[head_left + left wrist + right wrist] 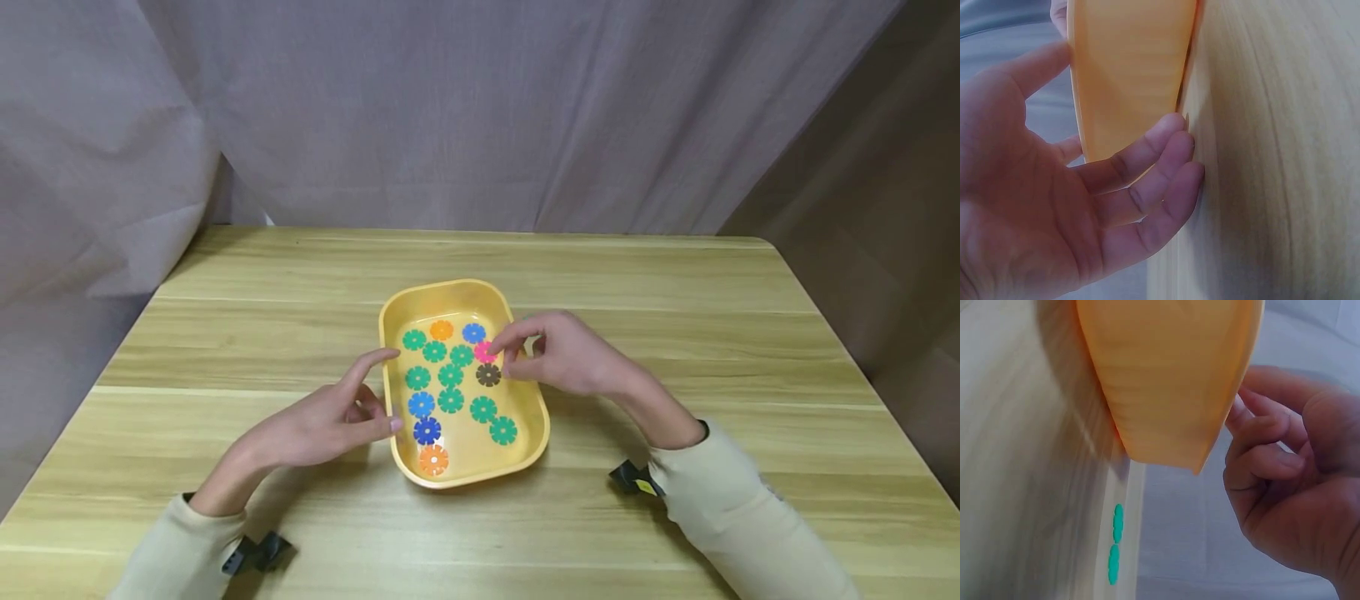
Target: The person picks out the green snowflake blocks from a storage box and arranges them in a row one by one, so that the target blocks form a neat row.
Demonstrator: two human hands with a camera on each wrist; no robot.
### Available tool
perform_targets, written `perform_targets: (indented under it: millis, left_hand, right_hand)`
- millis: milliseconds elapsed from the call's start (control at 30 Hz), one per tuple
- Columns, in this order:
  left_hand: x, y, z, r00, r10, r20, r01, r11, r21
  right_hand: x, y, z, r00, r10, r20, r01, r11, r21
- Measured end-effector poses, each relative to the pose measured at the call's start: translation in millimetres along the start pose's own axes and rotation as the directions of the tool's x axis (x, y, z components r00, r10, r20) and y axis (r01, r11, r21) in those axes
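A yellow tray [468,477] lies in the middle of the table, with flat notched snowflake discs inside, several of them green. My left hand [318,423] holds its left wall: thumb and index finger reach over the rim, while the other fingers bend along the outside in the left wrist view. Over the right rim reaches my right hand [573,354]. Its index fingertip is at the pink disc [483,351], and the thumb tip is apart from it beside the dark brown disc [488,375]. In the right wrist view the tray wall hides these fingertips.
Two green discs [1117,523] stand out on the table beyond the tray. Orange [433,460] and blue discs [422,405] lie along the tray's left side. The wooden table [712,333] runs back to a grey curtain [420,108].
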State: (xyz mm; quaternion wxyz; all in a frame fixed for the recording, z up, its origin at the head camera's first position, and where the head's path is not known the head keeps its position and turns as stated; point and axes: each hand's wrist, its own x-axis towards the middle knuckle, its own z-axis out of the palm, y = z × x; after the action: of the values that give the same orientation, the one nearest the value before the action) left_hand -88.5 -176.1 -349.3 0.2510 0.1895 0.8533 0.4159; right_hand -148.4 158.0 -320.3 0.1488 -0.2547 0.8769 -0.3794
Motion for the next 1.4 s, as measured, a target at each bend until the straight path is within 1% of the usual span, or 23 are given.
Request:
perform_targets:
  millis: [133,233,333,500,567,667,767,900,1067,1200,1400]
  left_hand:
    - [0.3,-0.2,0.3,1.000,0.000,-0.002,0.000,1.000,0.003]
    - [0.6,-1.0,0.3,1.000,-0.001,-0.001,0.001,1.000,0.008]
    - [0.9,-1.8,0.4,1.000,-0.009,-0.003,0.009,1.000,0.015]
    - [1.7,-2.4,0.9,1.000,-0.021,-0.006,0.021,0.999,0.024]
    - [1.6,-2.1,0.6,1.000,-0.011,-0.004,0.011,1.000,0.023]
    - [1.5,-1.9,0.0,1.000,0.002,-0.003,-0.002,1.000,0.022]
    - [1.5,-1.6,0.0,1.000,-0.005,-0.006,0.005,1.000,0.021]
    - [1.7,-1.8,0.6,1.000,-0.020,-0.006,0.020,1.000,0.018]
    - [2.1,-2.1,0.5,1.000,-0.008,-0.002,0.008,1.000,0.012]
    - [1.9,-1.4,0.1,1.000,-0.004,-0.001,0.004,1.000,0.010]
    - [1.5,-0.5,-0.2,1.000,-0.002,-0.003,0.002,1.000,0.009]
  right_hand:
    - [-1.0,-1,5,0.998,-0.050,0.044,0.054,0.993,-0.105]
    - [-2.0,-1,8,0.996,-0.062,0.064,0.072,0.984,-0.161]
    - [-2.9,-1,11,0.994,-0.057,0.092,0.074,0.976,-0.206]
    - [-4.0,-3,18,0.991,0.001,0.135,0.038,0.958,-0.283]
    - [-4.0,-4,22,0.991,0.026,0.130,0.015,0.953,-0.303]
    - [-3.1,-7,29,0.993,0.060,0.102,-0.025,0.947,-0.320]
    - [-1.2,-10,35,0.993,0.097,0.074,-0.067,0.942,-0.328]
    - [1.6,-14,42,0.987,0.152,0.048,-0.123,0.915,-0.385]
    - [3.8,-17,52,0.978,0.207,0.008,-0.179,0.867,-0.464]
    - [3.6,-19,56,0.977,0.213,-0.015,-0.192,0.847,-0.496]
    - [3.6,-20,55,0.977,0.214,-0.007,-0.188,0.840,-0.508]
